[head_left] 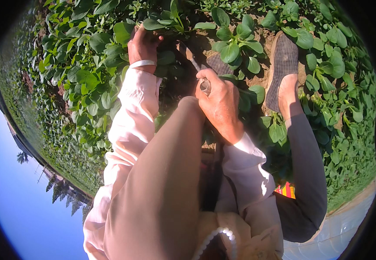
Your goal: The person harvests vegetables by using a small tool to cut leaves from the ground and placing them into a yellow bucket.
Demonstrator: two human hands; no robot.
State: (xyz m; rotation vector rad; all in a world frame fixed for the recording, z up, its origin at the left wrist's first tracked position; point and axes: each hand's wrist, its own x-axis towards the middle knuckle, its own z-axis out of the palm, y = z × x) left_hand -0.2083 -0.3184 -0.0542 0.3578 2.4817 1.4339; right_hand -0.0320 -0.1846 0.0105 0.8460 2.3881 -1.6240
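My left hand (143, 46), with a white band at the wrist, is among the leafy greens at the upper left. Its fingers curl at the leaves of a leafy green plant (170, 22), and some fingertips are hidden by foliage. In my right hand (221, 100), the fingers wrap round the rounded handle end of a small hand tool (192, 57). The tool's thin metal shaft runs up and left to a brownish blade near the soil, below that plant. Another broad-leaved plant (234, 40) grows to the right of the blade.
Dense leafy greens (84, 82) spread on both sides, with bare soil (257, 80) between some plants. My right shoe (283, 60) stands among them; the other shoe (219, 63) is partly covered. My bent knee (188, 106) rises between my arms. A red-and-yellow item (286, 190) lies beside my right leg.
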